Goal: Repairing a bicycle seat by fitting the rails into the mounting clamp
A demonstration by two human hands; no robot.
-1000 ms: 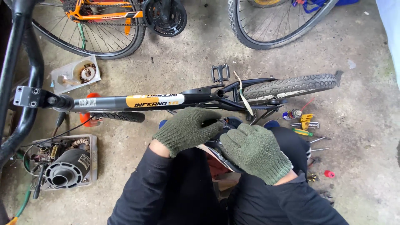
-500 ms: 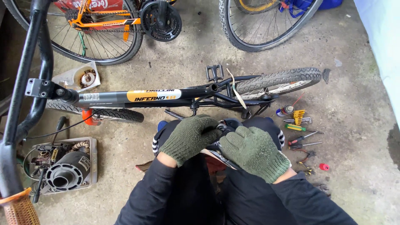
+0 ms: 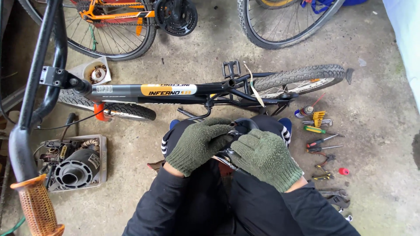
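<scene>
Both my hands wear green knit gloves and meet over a dark bicycle part [image 3: 234, 131] held above my lap. My left hand [image 3: 199, 146] wraps over it from the left, my right hand [image 3: 267, 159] covers it from the right; most of the part is hidden under the gloves. Just beyond my knees a small black bicycle [image 3: 175, 91] lies on its side on the concrete, handlebar [image 3: 39, 100] to the left, rear wheel [image 3: 302, 78] to the right, a pedal [image 3: 232, 68] sticking up.
Screwdrivers, pliers, hex keys and a small spray can [image 3: 319, 131] lie on the floor at right, a wrench [image 3: 334, 199] nearer me. A tray with a motor-like part [image 3: 72, 166] sits at left. An orange bicycle [image 3: 118, 22] and another wheel [image 3: 284, 22] stand behind.
My view has shifted slightly downward and left. Both gloved hands stay closed on the same part with only small finger movement.
</scene>
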